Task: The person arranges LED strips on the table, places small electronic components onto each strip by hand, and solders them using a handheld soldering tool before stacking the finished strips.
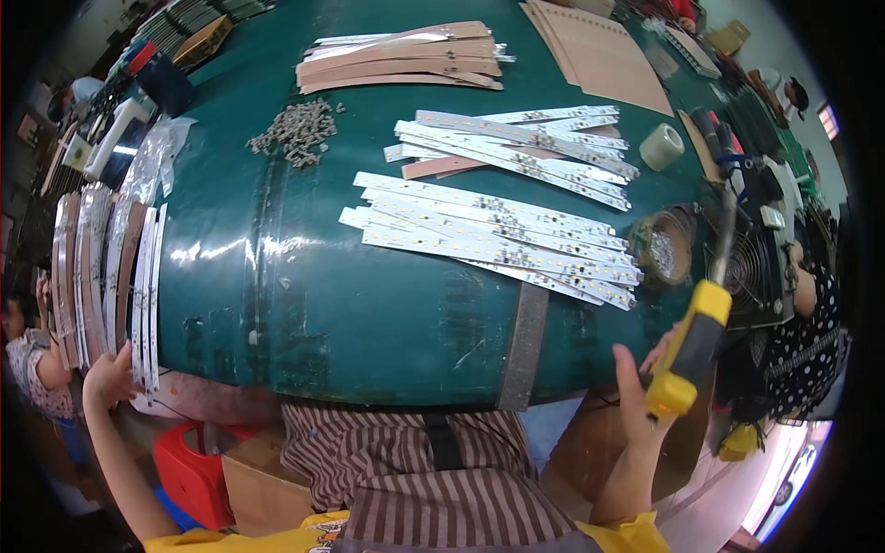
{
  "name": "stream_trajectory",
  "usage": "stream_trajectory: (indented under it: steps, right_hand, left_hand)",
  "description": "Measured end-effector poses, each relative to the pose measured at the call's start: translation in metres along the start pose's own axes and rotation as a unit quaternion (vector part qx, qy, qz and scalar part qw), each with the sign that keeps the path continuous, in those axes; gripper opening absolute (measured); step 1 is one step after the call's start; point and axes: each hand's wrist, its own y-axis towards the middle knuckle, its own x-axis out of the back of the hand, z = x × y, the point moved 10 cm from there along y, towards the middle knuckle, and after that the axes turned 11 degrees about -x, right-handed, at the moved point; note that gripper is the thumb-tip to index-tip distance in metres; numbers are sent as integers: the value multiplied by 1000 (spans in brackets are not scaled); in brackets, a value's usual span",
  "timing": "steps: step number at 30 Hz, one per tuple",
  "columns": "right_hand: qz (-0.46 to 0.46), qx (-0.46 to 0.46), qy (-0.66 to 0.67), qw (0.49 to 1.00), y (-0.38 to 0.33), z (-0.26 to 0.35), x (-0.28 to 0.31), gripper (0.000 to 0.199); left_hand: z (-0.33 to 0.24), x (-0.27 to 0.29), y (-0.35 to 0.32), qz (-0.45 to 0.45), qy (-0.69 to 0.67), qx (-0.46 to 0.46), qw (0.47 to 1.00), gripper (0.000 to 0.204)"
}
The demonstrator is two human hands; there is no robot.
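Observation:
At the table's left edge my left hand (109,379) has its fingers closed at the near end of some narrow white LED strips (147,304). These lie beside a stack of brownish strips (88,267). My right hand (643,392), off the table's near right edge, holds a soldering iron (693,346) with a yellow and black handle, its thumb standing apart. The iron's metal shaft points up and away. Two fanned piles of LED strips lie on the table, a nearer pile (498,235) and a farther pile (525,147).
Small grey-brown parts (297,132) lie heaped on the green table (221,295). Beyond are copper-coloured strips (401,60) and large brown boards (604,55). A bowl of small bits (662,249), a white roll (661,147) and a fan (742,276) stand right. A dark metal bar (524,350) overlaps the near edge.

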Motion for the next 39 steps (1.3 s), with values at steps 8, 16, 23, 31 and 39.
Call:
stream_trajectory:
  steps: [8,16,23,31,39]
  right_hand:
    - [50,-94,107,989,38,16,-29,56]
    - [46,-146,119,981,43,2,-33,53]
    - [74,-151,75,983,33,-1,-29,47]
    - [45,-171,130,976,6,-15,-12,42]
    - [51,-183,78,979,-9,-6,-1,36]
  left_hand:
    - [-278,-64,-142,-218,29,-376,900,41]
    - [-508,-275,-205,-39,79,-790,606,64]
    - [-504,-303,-193,-28,111,-827,551,50]
    - [-487,-297,-198,27,75,-820,567,46]
    - [-469,-297,-204,21,156,-821,548,49]
